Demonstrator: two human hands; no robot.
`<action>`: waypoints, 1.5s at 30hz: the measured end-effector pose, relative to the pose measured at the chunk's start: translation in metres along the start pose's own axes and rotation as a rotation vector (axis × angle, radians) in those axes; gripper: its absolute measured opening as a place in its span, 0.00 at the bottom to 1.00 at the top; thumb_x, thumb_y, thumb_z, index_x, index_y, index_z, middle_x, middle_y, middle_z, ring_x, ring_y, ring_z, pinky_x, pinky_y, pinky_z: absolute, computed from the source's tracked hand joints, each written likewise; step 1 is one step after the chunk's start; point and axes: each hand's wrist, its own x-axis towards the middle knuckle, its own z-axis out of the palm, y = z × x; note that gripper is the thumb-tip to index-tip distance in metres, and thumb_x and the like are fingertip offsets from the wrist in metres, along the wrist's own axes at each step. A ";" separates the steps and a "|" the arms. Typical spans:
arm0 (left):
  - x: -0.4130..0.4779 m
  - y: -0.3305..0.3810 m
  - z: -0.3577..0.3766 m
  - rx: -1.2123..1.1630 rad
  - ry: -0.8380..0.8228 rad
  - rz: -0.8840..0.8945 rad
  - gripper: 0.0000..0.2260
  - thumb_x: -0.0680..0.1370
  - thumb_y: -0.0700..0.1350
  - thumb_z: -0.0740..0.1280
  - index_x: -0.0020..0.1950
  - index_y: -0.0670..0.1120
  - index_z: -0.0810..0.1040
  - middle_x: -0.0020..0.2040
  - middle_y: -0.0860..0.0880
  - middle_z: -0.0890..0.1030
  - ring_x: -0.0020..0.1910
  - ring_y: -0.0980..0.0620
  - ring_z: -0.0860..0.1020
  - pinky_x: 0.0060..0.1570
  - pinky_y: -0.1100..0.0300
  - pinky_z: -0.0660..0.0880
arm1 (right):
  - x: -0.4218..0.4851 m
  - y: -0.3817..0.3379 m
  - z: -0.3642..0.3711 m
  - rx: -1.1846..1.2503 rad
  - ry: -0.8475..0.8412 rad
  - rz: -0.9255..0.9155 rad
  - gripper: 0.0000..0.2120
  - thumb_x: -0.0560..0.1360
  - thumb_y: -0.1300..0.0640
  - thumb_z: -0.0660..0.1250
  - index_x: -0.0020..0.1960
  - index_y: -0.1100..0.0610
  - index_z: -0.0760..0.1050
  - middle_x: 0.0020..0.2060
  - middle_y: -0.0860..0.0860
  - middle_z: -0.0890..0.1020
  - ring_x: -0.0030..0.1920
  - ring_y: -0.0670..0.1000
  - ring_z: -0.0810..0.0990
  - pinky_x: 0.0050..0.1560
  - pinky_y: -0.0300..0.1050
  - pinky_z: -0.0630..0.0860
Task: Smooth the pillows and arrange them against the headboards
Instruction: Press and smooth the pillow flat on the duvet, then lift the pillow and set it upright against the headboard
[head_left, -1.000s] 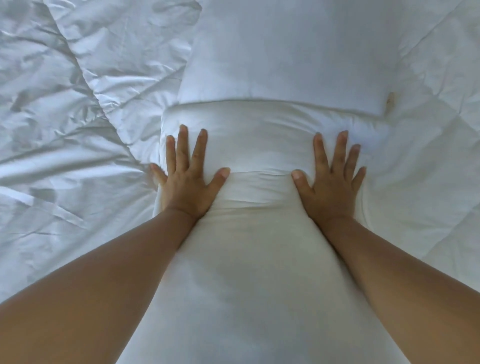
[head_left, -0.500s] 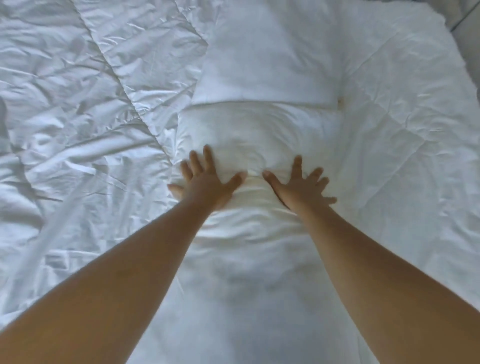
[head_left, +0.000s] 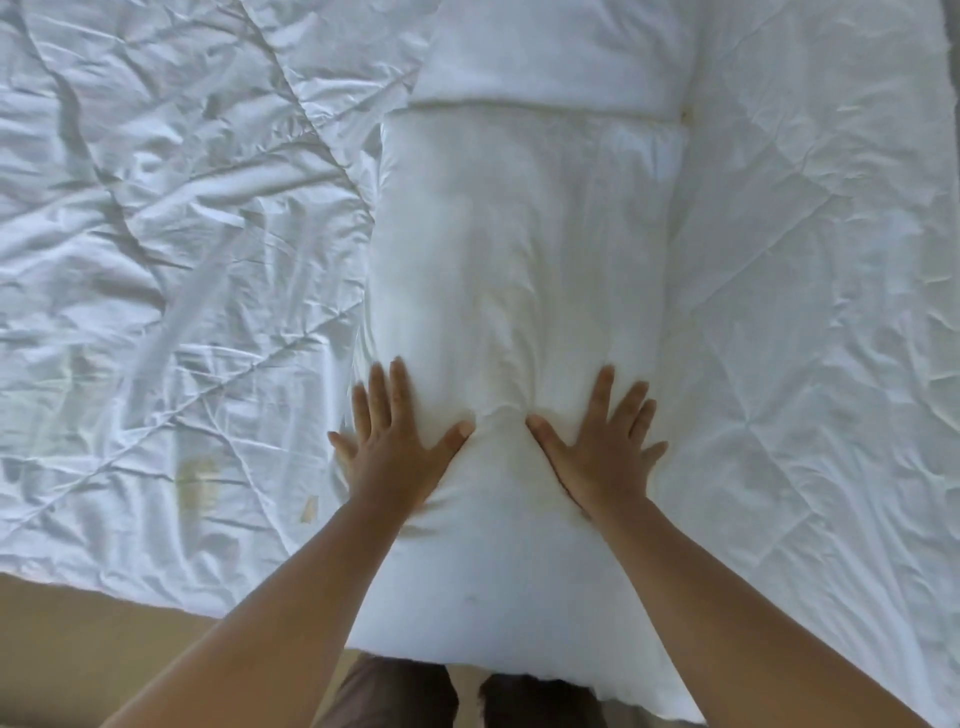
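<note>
A long white pillow lies lengthwise on the bed, its near end hanging over the bed's edge. My left hand presses flat on its left side with fingers spread. My right hand presses flat on its right side, fingers also spread. The fabric bunches into a crease between my two thumbs. A second white pillow lies crosswise beyond the far end of the first, touching it. No headboard is in view.
A wrinkled white quilted duvet covers the bed on both sides of the pillows. The bed's near edge runs along the lower left, with tan floor below it. My legs show at the bottom.
Both hands have slid back toward me along the long pillow, from its far end to its middle. The view has pulled back, showing the bed edge and floor.
</note>
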 end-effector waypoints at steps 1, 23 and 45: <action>-0.009 -0.004 0.002 -0.014 0.007 0.009 0.51 0.65 0.83 0.48 0.78 0.60 0.31 0.82 0.54 0.38 0.81 0.48 0.39 0.72 0.27 0.45 | -0.011 0.003 0.005 0.004 0.003 -0.003 0.56 0.62 0.15 0.44 0.77 0.43 0.24 0.79 0.58 0.33 0.80 0.61 0.37 0.75 0.73 0.45; -0.106 -0.112 0.041 -0.063 -0.114 -0.088 0.61 0.63 0.81 0.60 0.79 0.53 0.30 0.82 0.55 0.37 0.80 0.55 0.37 0.77 0.36 0.47 | -0.130 0.094 0.099 0.093 -0.071 0.015 0.54 0.70 0.21 0.49 0.78 0.49 0.24 0.79 0.50 0.29 0.81 0.57 0.35 0.79 0.64 0.45; -0.043 0.116 0.040 0.622 -0.178 0.967 0.41 0.77 0.70 0.53 0.82 0.49 0.47 0.83 0.49 0.48 0.81 0.48 0.43 0.76 0.35 0.41 | -0.089 0.110 0.034 0.703 -0.074 0.191 0.43 0.74 0.31 0.60 0.80 0.54 0.54 0.76 0.53 0.66 0.74 0.55 0.68 0.73 0.52 0.67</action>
